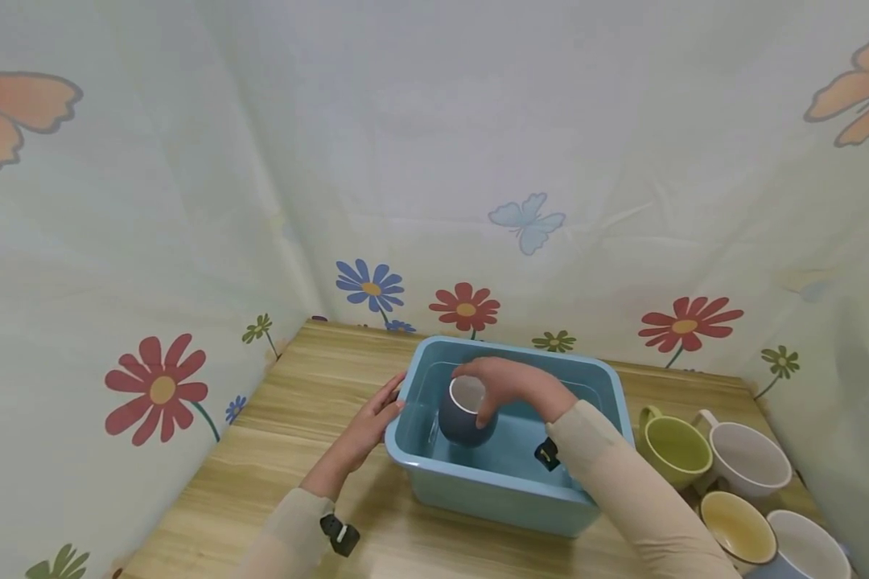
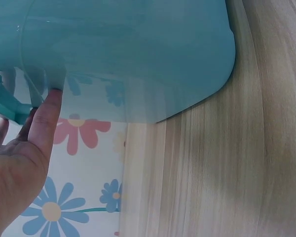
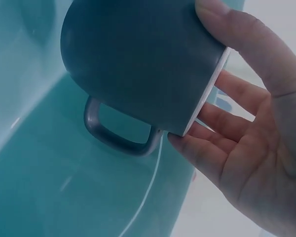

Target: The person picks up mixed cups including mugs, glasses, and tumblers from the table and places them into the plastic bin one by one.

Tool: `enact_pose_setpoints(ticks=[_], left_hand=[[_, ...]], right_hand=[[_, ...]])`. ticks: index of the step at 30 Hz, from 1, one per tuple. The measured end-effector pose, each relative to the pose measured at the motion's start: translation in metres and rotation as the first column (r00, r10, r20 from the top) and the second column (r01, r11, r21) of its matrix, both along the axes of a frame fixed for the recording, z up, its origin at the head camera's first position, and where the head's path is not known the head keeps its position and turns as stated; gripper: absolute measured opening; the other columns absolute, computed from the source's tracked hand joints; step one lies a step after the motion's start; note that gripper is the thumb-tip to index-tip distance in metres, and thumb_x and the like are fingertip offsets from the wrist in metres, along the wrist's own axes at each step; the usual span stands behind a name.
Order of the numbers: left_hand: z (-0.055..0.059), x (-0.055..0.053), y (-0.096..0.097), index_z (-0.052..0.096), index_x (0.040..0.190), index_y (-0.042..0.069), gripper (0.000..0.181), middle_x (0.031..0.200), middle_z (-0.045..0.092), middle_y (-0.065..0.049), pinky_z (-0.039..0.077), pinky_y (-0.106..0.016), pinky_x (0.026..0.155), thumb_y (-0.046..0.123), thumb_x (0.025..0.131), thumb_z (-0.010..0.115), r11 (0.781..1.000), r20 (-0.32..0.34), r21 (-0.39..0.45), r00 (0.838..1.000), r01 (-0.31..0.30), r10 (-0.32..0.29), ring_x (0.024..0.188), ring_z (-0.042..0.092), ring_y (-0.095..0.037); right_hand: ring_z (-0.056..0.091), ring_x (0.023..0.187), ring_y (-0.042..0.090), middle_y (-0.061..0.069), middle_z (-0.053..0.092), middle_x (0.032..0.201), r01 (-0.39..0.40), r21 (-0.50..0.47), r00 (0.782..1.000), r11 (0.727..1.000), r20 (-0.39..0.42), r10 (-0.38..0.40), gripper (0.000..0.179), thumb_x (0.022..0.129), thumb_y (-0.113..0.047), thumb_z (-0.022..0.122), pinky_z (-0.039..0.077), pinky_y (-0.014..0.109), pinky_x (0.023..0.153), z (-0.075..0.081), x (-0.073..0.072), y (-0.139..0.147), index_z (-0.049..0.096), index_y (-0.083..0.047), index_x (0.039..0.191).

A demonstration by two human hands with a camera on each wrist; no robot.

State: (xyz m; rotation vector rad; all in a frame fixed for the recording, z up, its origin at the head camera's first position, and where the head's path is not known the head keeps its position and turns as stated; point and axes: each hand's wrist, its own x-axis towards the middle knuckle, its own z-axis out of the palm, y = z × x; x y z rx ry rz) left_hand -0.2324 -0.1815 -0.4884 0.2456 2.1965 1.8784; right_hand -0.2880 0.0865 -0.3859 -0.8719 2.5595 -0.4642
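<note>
A dark blue mug [image 1: 463, 422] with a pale inside and white rim is inside the light blue plastic bin [image 1: 492, 476], toward its left end. My right hand [image 1: 510, 382] grips it from above, thumb on its outer side and fingers at its rim. Its handle [image 3: 121, 138] shows in the right wrist view. My left hand [image 1: 365, 426] is at the bin's left end; in the left wrist view its fairly straight fingers [image 2: 45, 118] touch the outer wall just below the rim.
Right of the bin stand a green mug [image 1: 673, 446], a white mug [image 1: 749, 458], a yellow cup [image 1: 739, 527] and another white-rimmed cup [image 1: 807, 547]. The wooden table [image 1: 290, 402] meets a flower-printed curtain [image 1: 405, 241] behind and at both sides.
</note>
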Motion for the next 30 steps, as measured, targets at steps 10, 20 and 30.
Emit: enact_pose_setpoints(ticks=[10,20,30], left_hand=[[0.001,0.001,0.000,0.023,0.164,0.020,0.061,0.166,0.029,-0.027,0.057,-0.050,0.097,0.029,0.108,0.045,1.000,-0.007,0.001,1.000,0.007,-0.007,0.139,0.049,-0.047],[0.002,0.002,0.000,0.024,0.164,0.022,0.060,0.166,0.031,-0.025,0.058,-0.048,0.097,0.030,0.108,0.045,1.000,-0.002,0.005,1.000,0.005,-0.005,0.137,0.052,-0.046],[0.001,0.002,0.000,0.024,0.164,0.022,0.060,0.166,0.030,-0.025,0.057,-0.050,0.098,0.031,0.108,0.044,1.000,-0.004,0.005,1.000,0.000,0.000,0.139,0.050,-0.047]], right_hand=[[0.050,0.140,0.032,0.006,0.055,0.154,-0.021,0.015,1.000,1.000,0.023,0.021,0.085,0.076,-0.021,0.091,0.045,0.056,0.114,-0.008,-0.004,-0.007,0.051,-0.019,0.151],[0.051,0.137,0.032,0.008,0.056,0.152,-0.057,0.011,0.998,0.998,0.018,0.057,0.084,0.077,-0.020,0.090,0.044,0.056,0.114,-0.016,-0.006,-0.012,0.051,-0.017,0.151],[0.053,0.137,0.030,0.007,0.057,0.152,-0.053,0.031,0.998,0.998,0.023,0.052,0.083,0.078,-0.020,0.090,0.043,0.055,0.115,-0.024,-0.009,-0.021,0.051,-0.019,0.151]])
